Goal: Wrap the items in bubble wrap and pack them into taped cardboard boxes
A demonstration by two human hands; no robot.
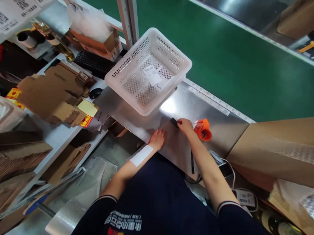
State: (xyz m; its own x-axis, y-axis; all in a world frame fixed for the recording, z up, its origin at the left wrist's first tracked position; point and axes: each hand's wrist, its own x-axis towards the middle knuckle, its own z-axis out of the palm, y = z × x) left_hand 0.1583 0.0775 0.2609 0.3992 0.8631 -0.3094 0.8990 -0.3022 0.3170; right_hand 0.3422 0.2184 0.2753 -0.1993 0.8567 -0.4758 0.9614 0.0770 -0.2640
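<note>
My right hand (185,125) is closed on a small dark flat object (173,121), whose kind I cannot make out, low over the metal tabletop (157,122). Just right of that hand stands an orange tape dispenser (203,130). My left hand (157,139) rests at the table's near edge, fingers loosely bent and lying on the metal, with nothing visible in them. A white paper slip (141,156) lies along my left forearm. Beyond both hands sits a white perforated basket (148,109) with a printed slip (152,75) in it.
A green conveyor belt (236,66) runs behind the table. On the left, a shelf holds flattened cardboard (51,92), a black mouse (95,93) and a keyboard (93,63). A large cardboard box (275,138) with bubble wrap borders the right side. A metal post (128,20) rises behind the basket.
</note>
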